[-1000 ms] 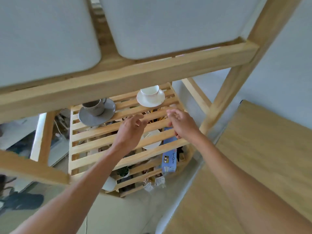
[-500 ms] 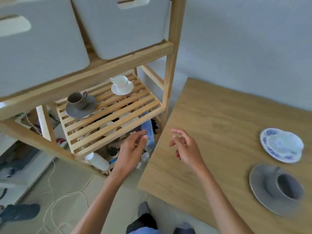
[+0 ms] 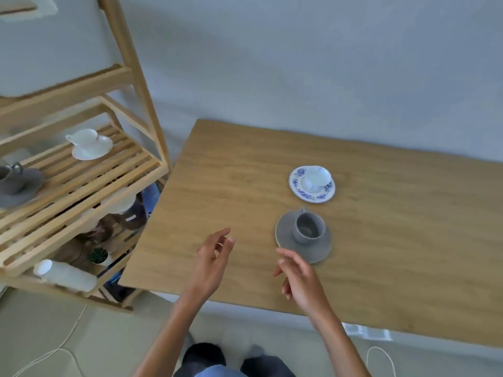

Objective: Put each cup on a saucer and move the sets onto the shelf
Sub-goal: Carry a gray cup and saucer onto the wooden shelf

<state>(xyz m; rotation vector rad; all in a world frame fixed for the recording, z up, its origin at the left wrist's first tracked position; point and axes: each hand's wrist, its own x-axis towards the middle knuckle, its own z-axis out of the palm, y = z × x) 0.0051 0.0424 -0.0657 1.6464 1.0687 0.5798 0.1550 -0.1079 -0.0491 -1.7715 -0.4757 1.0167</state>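
Now, head view only:
Left hand [image 3: 211,263]: empty, fingers loosely spread, hovering over the near part of the table [image 3: 234,170].
Right hand [image 3: 299,276]: empty, fingers apart and slightly curled, just short of the grey saucer [image 3: 288,240].
Grey set: grey cup [image 3: 309,228] upright on its saucer, sitting off-centre toward the far right of it, handle pointing away.
Blue set: white cup [image 3: 317,176] on the blue-patterned saucer [image 3: 298,190], farther back on the table, well apart from both hands.
Shelf [image 3: 89,180]: already carries a white set [image 3: 88,144] at the back and a dark grey set [image 3: 16,183] at the left edge of view; front slats bare.
Risk, slide: cup rides loose on the saucer; a tilt during the carry would likely send it skating off.
Risk, off-centre load: grey cup's position may tip the saucer if lifted by one rim only.
Risk, slats: gaps between the boards could leave a saucer rocking if set down askew.
Risk, post: shelf upright stands near the table corner; a swinging carry might clip it.
Surface: wood-grain tabletop, flat, otherwise uncluttered.
Room: plain pale wall, light floor, a white cord trailing below; lower shelf holds a bottle and small plant.
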